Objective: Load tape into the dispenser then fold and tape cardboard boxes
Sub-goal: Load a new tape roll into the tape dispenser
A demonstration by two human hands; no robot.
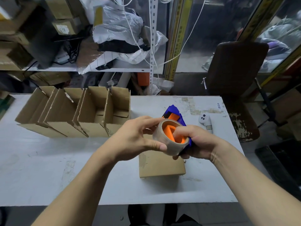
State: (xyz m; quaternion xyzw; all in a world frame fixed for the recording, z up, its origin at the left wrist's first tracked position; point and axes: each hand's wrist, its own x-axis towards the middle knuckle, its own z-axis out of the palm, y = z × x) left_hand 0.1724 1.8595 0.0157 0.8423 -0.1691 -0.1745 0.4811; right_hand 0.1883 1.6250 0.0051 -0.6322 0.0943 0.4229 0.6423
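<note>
A roll of clear tape (164, 144) with a brown core sits around the orange hub of a blue tape dispenser (175, 111), held above the white table (65, 160). My left hand (135, 137) grips the roll, thumb on its near side and fingers over its top. My right hand (197, 142) holds the dispenser from the right, with one finger inside the roll's core. Under my hands lies a flat cardboard box (161, 165). A row of several open cardboard boxes (76, 115) stands at the back left of the table.
A white controller (206, 122) lies at the table's right side. A dark chair (236, 75) stands beyond the right corner. Cluttered shelves with cartons and plastic bags (117, 26) fill the back. A black crate (283, 162) sits on the floor at right.
</note>
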